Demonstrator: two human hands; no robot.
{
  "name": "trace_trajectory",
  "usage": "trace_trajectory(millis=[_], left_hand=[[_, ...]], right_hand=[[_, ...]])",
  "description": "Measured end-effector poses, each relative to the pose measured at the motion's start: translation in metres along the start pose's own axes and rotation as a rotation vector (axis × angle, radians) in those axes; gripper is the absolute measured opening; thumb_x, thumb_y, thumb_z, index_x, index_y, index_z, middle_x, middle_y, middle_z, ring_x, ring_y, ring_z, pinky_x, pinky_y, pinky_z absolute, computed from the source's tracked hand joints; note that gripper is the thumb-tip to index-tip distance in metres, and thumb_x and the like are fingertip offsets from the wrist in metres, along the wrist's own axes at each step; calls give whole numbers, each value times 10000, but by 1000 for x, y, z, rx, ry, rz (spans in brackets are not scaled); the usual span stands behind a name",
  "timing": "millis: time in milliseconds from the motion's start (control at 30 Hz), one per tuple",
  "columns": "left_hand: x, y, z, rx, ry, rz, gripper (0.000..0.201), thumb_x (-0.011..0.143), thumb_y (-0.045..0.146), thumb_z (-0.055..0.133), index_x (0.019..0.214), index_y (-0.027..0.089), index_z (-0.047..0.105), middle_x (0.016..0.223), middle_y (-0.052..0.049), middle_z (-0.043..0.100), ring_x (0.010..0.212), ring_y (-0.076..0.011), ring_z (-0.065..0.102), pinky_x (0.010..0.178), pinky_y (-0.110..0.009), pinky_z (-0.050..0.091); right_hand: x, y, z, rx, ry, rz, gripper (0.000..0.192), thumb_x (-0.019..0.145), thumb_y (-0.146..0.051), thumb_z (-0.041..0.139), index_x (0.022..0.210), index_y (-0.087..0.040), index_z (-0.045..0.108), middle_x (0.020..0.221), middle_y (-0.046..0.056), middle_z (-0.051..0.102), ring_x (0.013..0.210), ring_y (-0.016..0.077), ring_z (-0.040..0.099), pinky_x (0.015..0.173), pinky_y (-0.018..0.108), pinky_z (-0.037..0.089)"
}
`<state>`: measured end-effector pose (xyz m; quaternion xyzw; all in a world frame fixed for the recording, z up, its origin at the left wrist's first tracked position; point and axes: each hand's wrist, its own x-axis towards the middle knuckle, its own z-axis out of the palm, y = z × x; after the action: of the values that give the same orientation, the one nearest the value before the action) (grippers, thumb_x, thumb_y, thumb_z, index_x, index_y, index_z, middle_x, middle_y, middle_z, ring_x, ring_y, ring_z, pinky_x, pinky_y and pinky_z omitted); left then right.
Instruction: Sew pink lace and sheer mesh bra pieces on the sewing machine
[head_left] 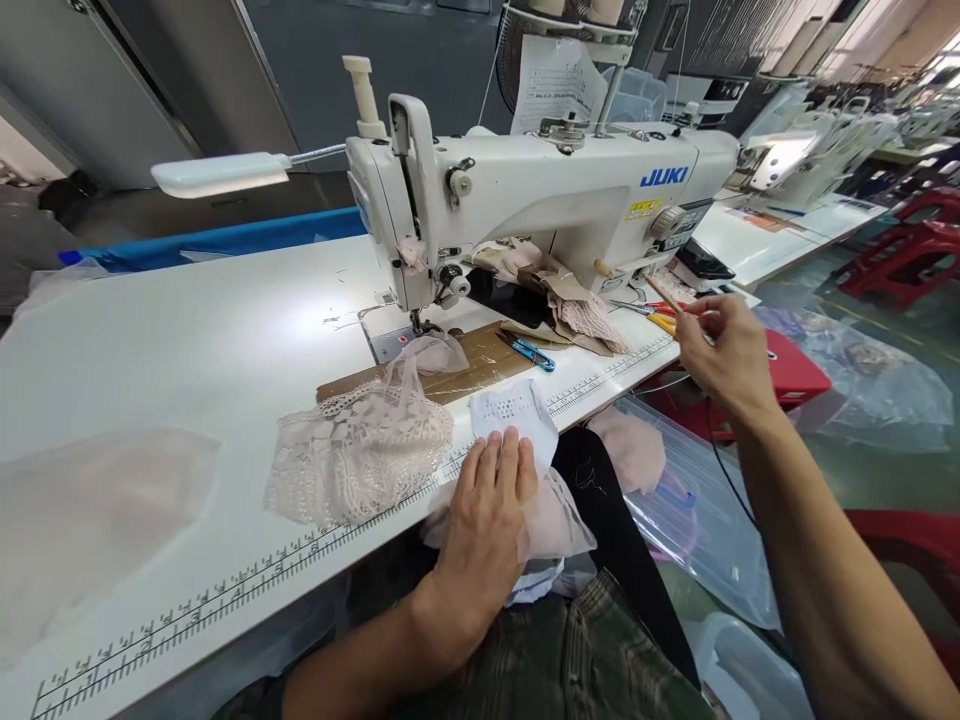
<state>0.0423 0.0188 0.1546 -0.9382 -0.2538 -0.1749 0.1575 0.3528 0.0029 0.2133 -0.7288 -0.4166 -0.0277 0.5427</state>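
My left hand (491, 510) lies with its fingers stretched out on a white piece with rows of small dark marks (517, 408), at the table's front edge. Pale pink sheer fabric (559, 520) hangs below that hand, over my lap. My right hand (724, 355) pinches a thin wooden stick (664, 292) near the machine's right end; its kind is unclear. Scissors with yellow handles (661, 322) lie beside the stick. Left of my left hand is a bunched piece of pale lace (367, 440). Blue thread snips (529, 352) rest on a brown strip (480, 362).
A white sewing machine (540, 190) stands across the table (187, 340), fabric scraps (570, 300) under its arm. Sheer fabric (97, 510) lies at the left. A ruler tape (247, 585) follows the front edge. Below right are a clear plastic bin (712, 540) and a red box (799, 370).
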Motion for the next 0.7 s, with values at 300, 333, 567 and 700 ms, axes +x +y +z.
trace_trajectory(millis=[300,333,567,700], left_hand=[[8,-6,4,-111,-25,-39,431,904,86,416,1323,58,514,1393,-191,537,1305,-292,502,1070,-423,461],[8,-6,5,-115,-20,-45,428,907,85,416,1323,56,508,1393,-196,531,1309,-297,497,1070,-429,461],[7,-3,7,-171,-24,-83,456,902,51,401,1350,93,468,1260,-176,558,1290,-279,495,1074,-455,455],[7,-4,6,-144,-11,-120,465,908,88,455,1372,118,468,1259,-187,553,1259,-314,514,1046,-463,469]], right_hand=[[-53,-70,19,775,-302,352,258,656,-345,786,732,-222,572,555,-59,422,441,66,307,382,219,212],[-58,-73,25,786,-302,334,288,662,-342,785,685,-225,523,520,-78,368,418,58,265,371,212,185],[-74,-73,56,874,-417,311,270,702,-354,681,737,-235,442,541,-84,419,399,60,327,370,191,249],[-77,-66,71,866,-699,320,346,792,-497,557,967,-199,574,762,26,641,624,156,615,553,286,498]])
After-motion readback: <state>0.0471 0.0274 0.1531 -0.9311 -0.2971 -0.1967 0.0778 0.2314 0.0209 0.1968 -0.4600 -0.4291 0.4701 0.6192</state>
